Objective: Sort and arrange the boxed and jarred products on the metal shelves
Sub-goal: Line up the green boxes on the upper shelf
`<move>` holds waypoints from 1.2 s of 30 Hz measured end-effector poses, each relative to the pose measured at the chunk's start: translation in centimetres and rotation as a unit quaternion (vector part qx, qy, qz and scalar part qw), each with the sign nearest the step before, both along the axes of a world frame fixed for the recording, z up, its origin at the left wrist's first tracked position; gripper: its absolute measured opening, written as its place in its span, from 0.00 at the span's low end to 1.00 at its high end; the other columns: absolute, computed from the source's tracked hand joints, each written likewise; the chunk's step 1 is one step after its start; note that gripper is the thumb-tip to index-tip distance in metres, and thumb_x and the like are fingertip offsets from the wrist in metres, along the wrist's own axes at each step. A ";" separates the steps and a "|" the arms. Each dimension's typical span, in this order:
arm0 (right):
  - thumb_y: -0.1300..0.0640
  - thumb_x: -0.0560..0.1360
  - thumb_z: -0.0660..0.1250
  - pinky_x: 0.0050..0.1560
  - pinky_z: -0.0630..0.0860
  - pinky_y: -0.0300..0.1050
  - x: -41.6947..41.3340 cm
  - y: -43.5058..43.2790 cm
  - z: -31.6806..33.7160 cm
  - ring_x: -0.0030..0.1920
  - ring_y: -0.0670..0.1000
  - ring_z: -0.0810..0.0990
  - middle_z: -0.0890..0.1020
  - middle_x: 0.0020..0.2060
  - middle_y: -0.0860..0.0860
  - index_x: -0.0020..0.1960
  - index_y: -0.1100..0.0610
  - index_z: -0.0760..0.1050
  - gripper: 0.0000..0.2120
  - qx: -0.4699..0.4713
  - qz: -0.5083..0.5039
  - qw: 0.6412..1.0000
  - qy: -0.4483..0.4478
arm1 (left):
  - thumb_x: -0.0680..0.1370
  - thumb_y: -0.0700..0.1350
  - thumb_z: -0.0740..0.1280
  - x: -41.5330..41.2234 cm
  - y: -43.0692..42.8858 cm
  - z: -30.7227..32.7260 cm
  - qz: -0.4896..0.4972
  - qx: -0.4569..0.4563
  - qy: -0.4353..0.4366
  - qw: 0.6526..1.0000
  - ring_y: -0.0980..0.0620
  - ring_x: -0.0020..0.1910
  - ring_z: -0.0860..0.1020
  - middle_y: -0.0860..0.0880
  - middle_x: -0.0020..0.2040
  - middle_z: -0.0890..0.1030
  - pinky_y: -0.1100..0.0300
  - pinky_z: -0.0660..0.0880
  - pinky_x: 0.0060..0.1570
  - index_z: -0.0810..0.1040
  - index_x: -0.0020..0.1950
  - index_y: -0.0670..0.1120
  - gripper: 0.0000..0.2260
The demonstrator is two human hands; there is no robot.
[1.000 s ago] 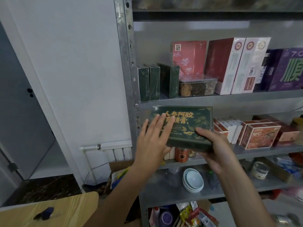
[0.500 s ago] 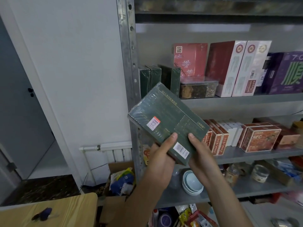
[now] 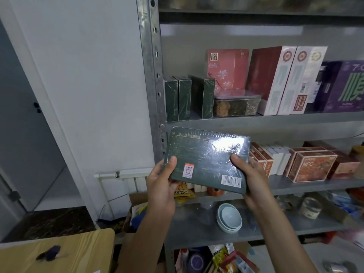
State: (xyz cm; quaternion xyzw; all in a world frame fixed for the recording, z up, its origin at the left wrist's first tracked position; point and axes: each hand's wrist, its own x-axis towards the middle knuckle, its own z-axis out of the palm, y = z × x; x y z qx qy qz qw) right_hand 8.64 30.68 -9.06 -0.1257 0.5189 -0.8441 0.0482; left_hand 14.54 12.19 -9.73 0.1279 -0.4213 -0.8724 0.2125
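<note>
A flat dark green box point(image 3: 206, 154) wrapped in shiny film is held up in front of the metal shelves point(image 3: 275, 120), its back side with a barcode and a red sticker facing me. My left hand point(image 3: 161, 184) grips its lower left edge, thumb on the face. My right hand point(image 3: 250, 178) grips the lower right edge. Three matching green boxes point(image 3: 187, 99) stand upright at the left end of the shelf above.
On the upper shelf stand a pink box point(image 3: 228, 69), a clear tub point(image 3: 236, 103), red-and-white boxes point(image 3: 281, 79) and a purple box point(image 3: 346, 87). Orange NFC boxes point(image 3: 313, 166) sit on the middle shelf. Stacked bowls point(image 3: 229, 217) and a jar point(image 3: 311, 207) lie lower. A wooden table point(image 3: 59, 253) is bottom left.
The green box was turned over from its front to its back, tilted, then levelled. Both hands shifted to grip its lower corners.
</note>
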 end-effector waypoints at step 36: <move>0.48 0.72 0.70 0.65 0.73 0.55 -0.1 3.1 1.7 0.67 0.51 0.75 0.76 0.67 0.50 0.69 0.32 0.63 0.30 0.015 -0.015 0.996 0.090 | 0.69 0.40 0.78 -1.2 4.5 1.7 0.103 -0.455 0.077 0.881 0.64 0.51 0.81 0.62 0.50 0.84 0.68 0.78 0.46 0.78 0.57 0.58 0.22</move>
